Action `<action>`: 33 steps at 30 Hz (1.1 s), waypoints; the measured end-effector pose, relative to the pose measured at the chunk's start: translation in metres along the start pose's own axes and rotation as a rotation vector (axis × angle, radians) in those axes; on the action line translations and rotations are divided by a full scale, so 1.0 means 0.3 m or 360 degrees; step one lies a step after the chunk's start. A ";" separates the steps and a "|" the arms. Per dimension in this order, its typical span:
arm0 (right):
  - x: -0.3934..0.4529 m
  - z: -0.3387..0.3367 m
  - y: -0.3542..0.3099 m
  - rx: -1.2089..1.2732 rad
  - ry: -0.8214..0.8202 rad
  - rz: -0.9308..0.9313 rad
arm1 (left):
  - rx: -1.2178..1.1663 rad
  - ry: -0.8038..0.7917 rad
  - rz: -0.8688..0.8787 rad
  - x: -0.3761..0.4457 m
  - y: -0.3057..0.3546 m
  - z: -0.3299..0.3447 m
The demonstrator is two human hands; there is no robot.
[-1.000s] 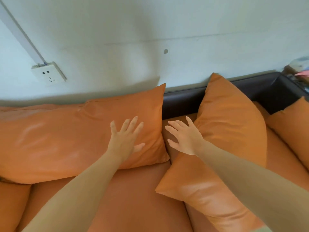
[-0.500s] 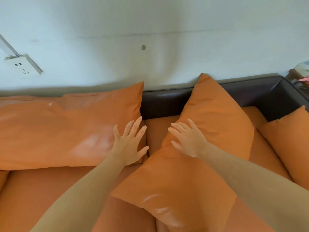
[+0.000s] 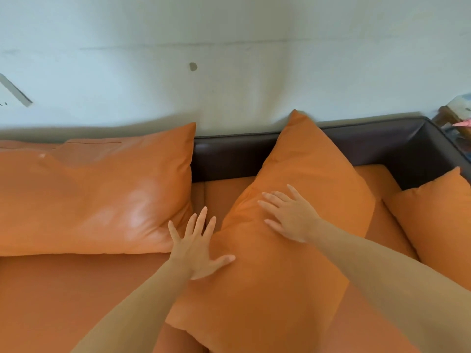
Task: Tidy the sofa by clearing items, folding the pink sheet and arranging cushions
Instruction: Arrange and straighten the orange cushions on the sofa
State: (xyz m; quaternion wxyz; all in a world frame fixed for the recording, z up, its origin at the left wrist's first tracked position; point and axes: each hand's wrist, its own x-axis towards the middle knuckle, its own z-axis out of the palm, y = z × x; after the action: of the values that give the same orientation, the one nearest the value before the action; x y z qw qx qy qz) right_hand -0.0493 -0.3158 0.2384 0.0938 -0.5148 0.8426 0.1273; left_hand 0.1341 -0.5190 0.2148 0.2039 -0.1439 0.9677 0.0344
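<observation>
An orange sofa (image 3: 63,289) with a dark brown back rail (image 3: 229,154) fills the view. A large orange cushion (image 3: 89,189) leans against the wall on the left. A second orange cushion (image 3: 300,161) stands tilted on one corner in the middle. My right hand (image 3: 288,215) lies flat on its face with fingers spread. My left hand (image 3: 196,248) is spread at this cushion's left edge, thumb on its fabric, fingers over the gap beside the left cushion. A third orange cushion (image 3: 438,220) sits at the right. No pink sheet is in view.
A pale wall (image 3: 229,59) rises behind the sofa, with a white socket (image 3: 12,95) at the far left edge. Past the sofa's right arm stands a wooden piece of furniture (image 3: 451,115) with some items on it.
My left hand has left the left cushion and now touches the middle cushion's left edge. The middle cushion has shifted left and nearer me under my right hand. The view has panned right.
</observation>
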 end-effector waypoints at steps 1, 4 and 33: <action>0.015 0.010 0.019 -0.0011 -0.0007 -0.0024 | -0.0029 -0.0015 -0.0029 0.005 0.006 0.008; 0.071 0.031 0.096 -0.0027 0.0006 -0.0110 | -0.0052 -0.0048 -0.0149 0.019 0.032 0.026; 0.327 0.297 0.243 0.0074 0.0639 -0.0457 | -0.0454 0.0129 -0.0381 0.139 0.144 0.193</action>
State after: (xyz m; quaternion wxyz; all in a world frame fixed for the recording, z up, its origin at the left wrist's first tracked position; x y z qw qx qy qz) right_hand -0.1563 -0.3390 0.1340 -0.0467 -0.6421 0.7651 -0.0117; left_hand 0.1071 -0.4814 0.1452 0.1450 -0.2868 0.9364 0.1410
